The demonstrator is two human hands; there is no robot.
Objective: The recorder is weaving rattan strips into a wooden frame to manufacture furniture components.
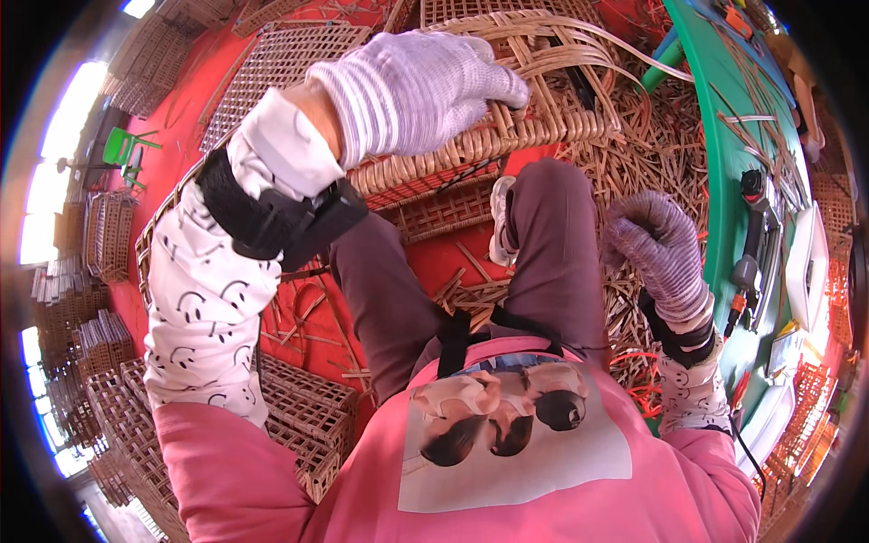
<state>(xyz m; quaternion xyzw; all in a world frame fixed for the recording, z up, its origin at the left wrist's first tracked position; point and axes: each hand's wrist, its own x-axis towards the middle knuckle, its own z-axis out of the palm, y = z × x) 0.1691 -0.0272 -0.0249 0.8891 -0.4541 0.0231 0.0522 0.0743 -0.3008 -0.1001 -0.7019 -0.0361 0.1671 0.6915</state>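
My left hand (425,90), in a pale purple knit glove, lies on top of a brown woven wicker basket (471,140). Its fingers press together at the basket's strips, close to the braided rim; the grip underneath is partly hidden. Loose pale strips (579,27) arch out of the weave to the right of these fingers. My right hand (658,253), gloved alike, hangs apart from the basket beside my right thigh. Its fingers are curled in, and whatever may be inside them is hidden.
A green table (715,235) along the right carries a cordless power tool (749,240) and loose strips. Cut strips (656,145) litter the red floor. Woven panels (299,407) are stacked at left, with a small green chair (127,154) farther off.
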